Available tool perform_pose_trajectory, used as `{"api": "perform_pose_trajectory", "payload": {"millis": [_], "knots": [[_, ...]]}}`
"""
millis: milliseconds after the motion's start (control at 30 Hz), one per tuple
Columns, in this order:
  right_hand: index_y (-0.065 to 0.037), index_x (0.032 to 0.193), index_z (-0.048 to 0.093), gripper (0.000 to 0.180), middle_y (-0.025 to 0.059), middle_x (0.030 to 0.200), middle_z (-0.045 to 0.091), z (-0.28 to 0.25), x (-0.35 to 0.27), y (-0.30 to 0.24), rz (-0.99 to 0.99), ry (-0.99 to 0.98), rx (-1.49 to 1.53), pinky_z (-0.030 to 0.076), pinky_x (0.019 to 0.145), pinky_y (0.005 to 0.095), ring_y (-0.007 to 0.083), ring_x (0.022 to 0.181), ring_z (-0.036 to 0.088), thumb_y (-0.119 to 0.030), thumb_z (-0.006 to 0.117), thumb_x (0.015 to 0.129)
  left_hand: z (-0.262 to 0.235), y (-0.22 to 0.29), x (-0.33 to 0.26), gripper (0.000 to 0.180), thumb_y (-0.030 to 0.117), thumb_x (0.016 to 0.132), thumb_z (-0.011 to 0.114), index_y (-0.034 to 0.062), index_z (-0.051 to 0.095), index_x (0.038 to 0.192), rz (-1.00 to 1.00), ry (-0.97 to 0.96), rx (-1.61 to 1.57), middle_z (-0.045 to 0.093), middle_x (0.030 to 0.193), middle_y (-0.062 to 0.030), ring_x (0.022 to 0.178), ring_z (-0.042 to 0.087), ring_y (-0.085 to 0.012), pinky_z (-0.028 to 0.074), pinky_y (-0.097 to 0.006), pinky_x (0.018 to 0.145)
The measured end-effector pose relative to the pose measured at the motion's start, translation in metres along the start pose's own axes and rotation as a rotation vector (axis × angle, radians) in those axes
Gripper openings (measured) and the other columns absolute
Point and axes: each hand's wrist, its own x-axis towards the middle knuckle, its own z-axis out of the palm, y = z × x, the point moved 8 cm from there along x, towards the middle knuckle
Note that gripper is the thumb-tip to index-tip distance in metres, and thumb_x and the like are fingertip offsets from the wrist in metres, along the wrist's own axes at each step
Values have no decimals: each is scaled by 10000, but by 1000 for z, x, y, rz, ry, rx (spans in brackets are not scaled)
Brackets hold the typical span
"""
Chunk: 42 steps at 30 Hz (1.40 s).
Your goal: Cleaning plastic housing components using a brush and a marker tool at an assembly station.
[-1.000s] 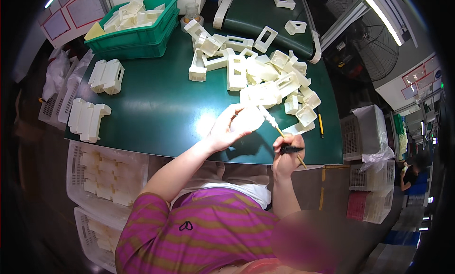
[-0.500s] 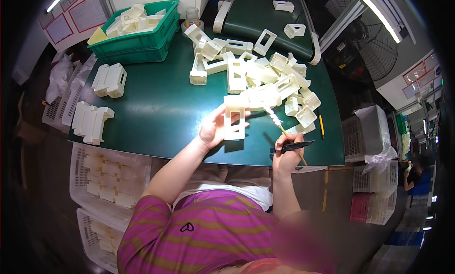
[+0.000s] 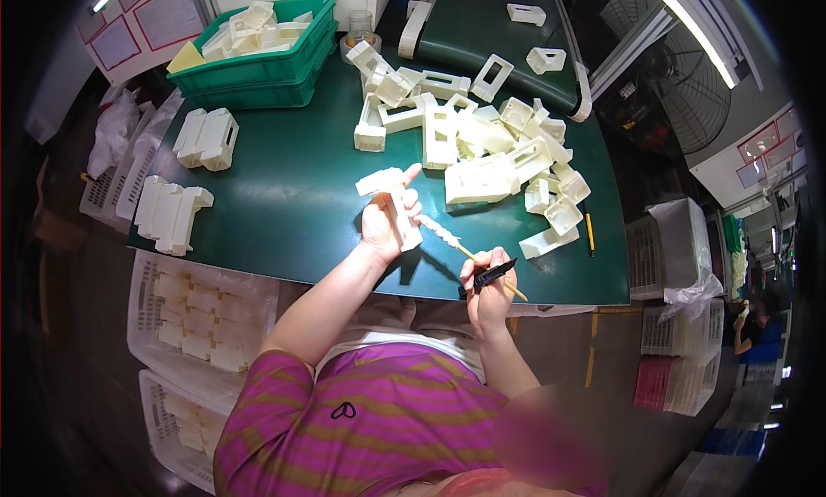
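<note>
My left hand point(image 3: 379, 233) is closed round a cream-white plastic housing point(image 3: 401, 219), tilted so that its narrow side shows. My right hand point(image 3: 491, 304) grips a thin yellowish stick point(image 3: 467, 253) whose far end is wrapped in a white, cotton-like wad point(image 3: 441, 232). That wad points at the housing, close beside it; whether they touch I cannot tell. Along with the stick, the same hand holds a black tool point(image 3: 494, 273), perhaps a knife, its exact kind unclear. Beyond both hands lies a loose heap of similar white housings point(image 3: 482, 177) on the green tabletop point(image 3: 292, 170).
Two short rows of housings point(image 3: 206, 139) lie at the table's left. Behind them stand stacked green crates point(image 3: 258, 69) holding more parts, beside a glass jar point(image 3: 360, 24). A conveyor belt point(image 3: 482, 41) ends behind the heap. A yellow pencil-like stick point(image 3: 590, 233) lies right.
My left hand has turned the housing from its windowed face to its narrow side and shifted it slightly left. My right hand has moved left, carrying the stick and black tool.
</note>
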Motion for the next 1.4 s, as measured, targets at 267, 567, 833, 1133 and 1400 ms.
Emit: {"api": "perform_pose_trajectory", "payload": {"millis": [267,567,833,1133,1400], "knots": [[-40,758,479,306,118,599,520,9,-6,1,75,0,-94,353,422,192,138,471,484,-268,392,943,-2,5,-3,431,241,858,418,40,405,1239,57,62,16,379,599,0,529,356,-112,328,-239,528],[-82,691,456,347,57,506,435,18,-26,53,928,-50,985,229,345,220,97,380,321,-269,333,956,8,9,0,387,236,860,412,40,444,1192,138,-12,77,379,586,-5,521,358,-120,333,-252,515],[-115,686,428,351,52,450,393,-20,24,25,439,-90,519,214,326,214,104,351,281,-291,303,962,-26,16,0,275,91,817,493,57,446,1086,238,279,255,545,906,-67,823,569,-189,497,-372,759],[-100,724,400,345,70,459,384,-24,21,23,436,-236,611,239,314,202,112,364,293,-300,267,971,40,138,-49,170,69,804,547,43,550,972,460,260,1374,576,888,-39,764,577,-160,482,-292,669],[-94,731,405,350,75,475,400,-25,21,26,450,-252,587,254,325,206,114,361,298,-301,258,973,58,162,-94,383,6,710,545,165,585,1056,823,155,2863,521,1091,-41,1092,448,-238,268,-441,1016]]}}
